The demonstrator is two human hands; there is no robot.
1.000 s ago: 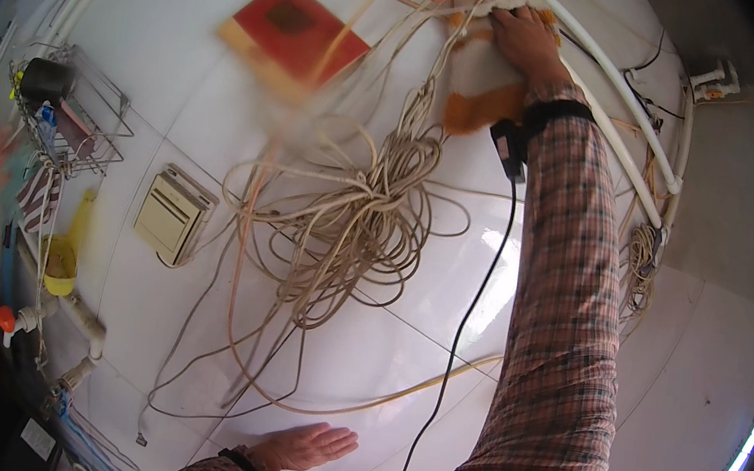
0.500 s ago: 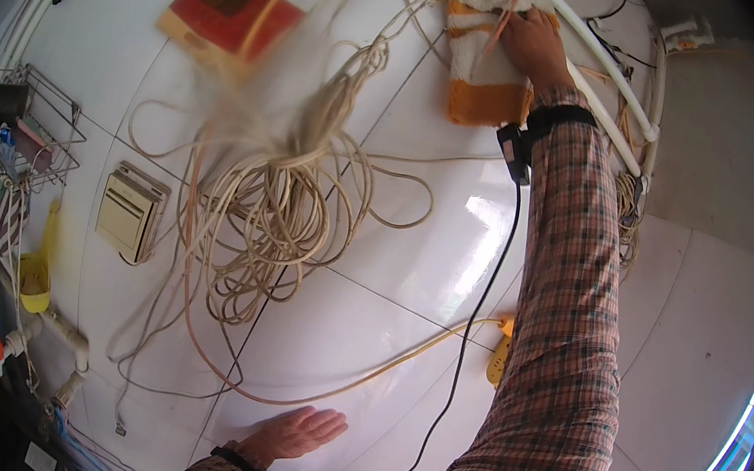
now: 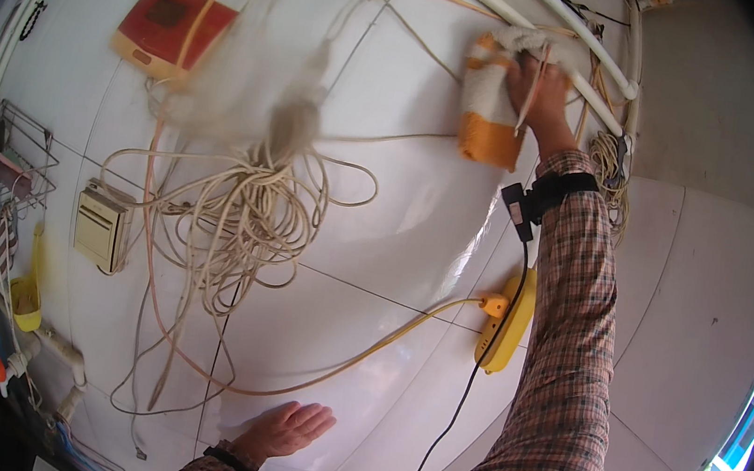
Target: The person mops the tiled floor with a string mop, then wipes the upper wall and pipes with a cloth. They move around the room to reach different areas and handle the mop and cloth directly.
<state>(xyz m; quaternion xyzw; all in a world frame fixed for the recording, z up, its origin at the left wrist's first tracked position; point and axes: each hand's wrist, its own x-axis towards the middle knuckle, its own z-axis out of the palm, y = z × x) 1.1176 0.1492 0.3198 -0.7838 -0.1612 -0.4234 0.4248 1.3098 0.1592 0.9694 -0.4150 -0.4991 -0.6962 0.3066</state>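
Note:
My right hand [image 3: 545,91] is up at the white pipe, its fingers over a folded towel [image 3: 486,94] with white and orange bands. It presses the towel at the pipe and the white tiled wall [image 3: 356,327]. A thin pinkish cord [image 3: 533,93] hangs in front of this hand, and the towel hides its fingertips. My left hand [image 3: 292,428] lies low on the tiles with its fingers stretched out, holding nothing. To its upper left hangs a tangled bundle of beige cable [image 3: 248,210].
White pipes [image 3: 592,97] slope across the upper right. A yellow power strip [image 3: 509,322] is beside my right forearm. On the left are a red-topped box [image 3: 172,22], a beige switch panel [image 3: 102,228], a wire rack [image 3: 40,161] and a yellow holder [image 3: 26,301]. Loose cords cross the wall.
My right hand has moved the towel to the right along the pipe. The view has shifted, showing more of the power strip. My left hand stays low on the tiles.

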